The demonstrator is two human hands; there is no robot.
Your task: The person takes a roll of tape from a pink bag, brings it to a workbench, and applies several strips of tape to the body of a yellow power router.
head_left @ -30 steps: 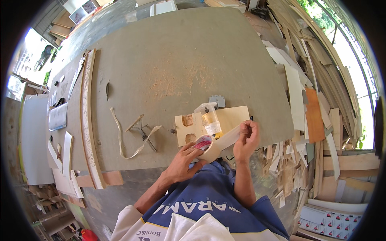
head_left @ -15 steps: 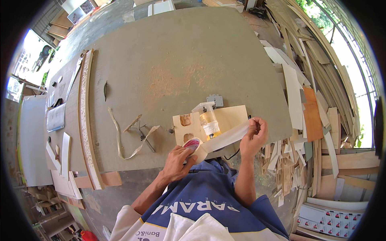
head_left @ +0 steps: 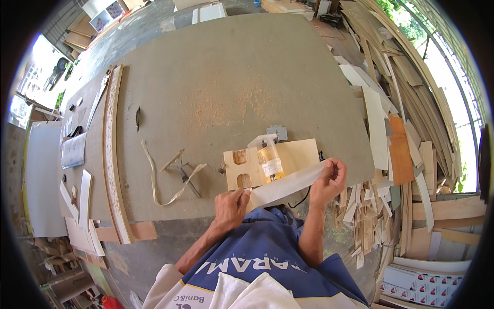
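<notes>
A wide strip of pale masking tape (head_left: 288, 186) is stretched between my hands, just in front of a plywood piece. My left hand (head_left: 230, 210) is closed around the roll end of the tape; the roll itself is mostly hidden behind the fingers. My right hand (head_left: 329, 181) pinches the strip's other end, higher and to the right. Beyond the strip lies a yellow power tool (head_left: 269, 159) with a clear base and pale wrapping round its body, resembling a trim router. It rests on the plywood board (head_left: 303, 152), beside two rounded cut-outs in the wood (head_left: 234, 172).
A grey metal plate (head_left: 277, 133) lies behind the tool. Left of it are a metal clamp-like tool (head_left: 188, 180) and a curled used strip (head_left: 150, 170). A long wooden strip (head_left: 111, 149) crosses the table's left side. Sawdust (head_left: 231, 105) covers mid-table; offcuts (head_left: 368, 206) pile at right.
My left hand has turned over the tape roll, which was plainly visible and is now mostly hidden. My right hand has moved slightly right and down, still pinching the taut strip.
</notes>
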